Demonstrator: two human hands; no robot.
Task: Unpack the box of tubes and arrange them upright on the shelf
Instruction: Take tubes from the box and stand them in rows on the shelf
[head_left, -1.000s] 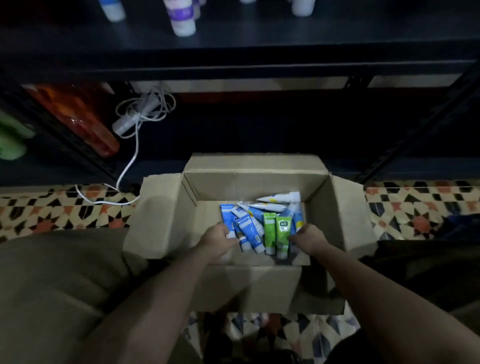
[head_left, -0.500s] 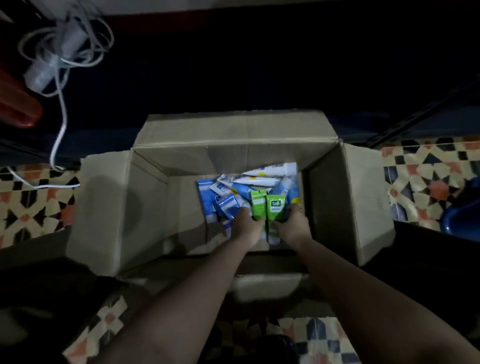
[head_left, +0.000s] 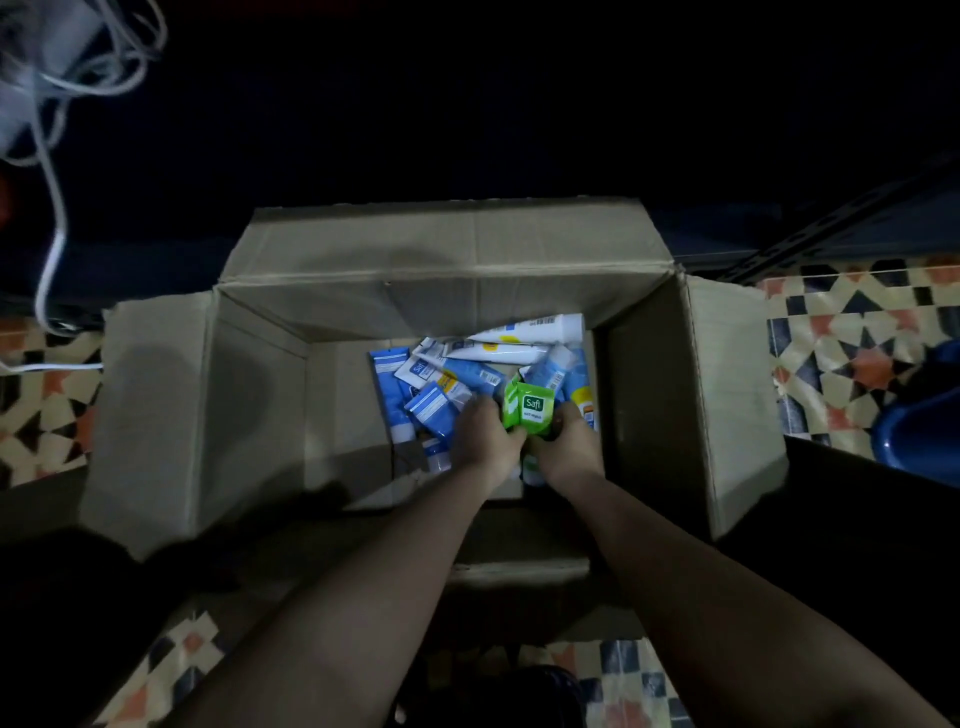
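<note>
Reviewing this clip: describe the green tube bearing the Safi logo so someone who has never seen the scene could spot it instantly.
Start at the open cardboard box on the patterned floor; a pile of tubes lies toward its right side. Both hands reach in there, and the green Safi tube stands up between the left hand and right hand. It shows a white logo on bright green, while the surrounding tubes are blue and white.

The green tube (head_left: 535, 411) reads "Safi"; smaller print beneath is illegible.
</note>
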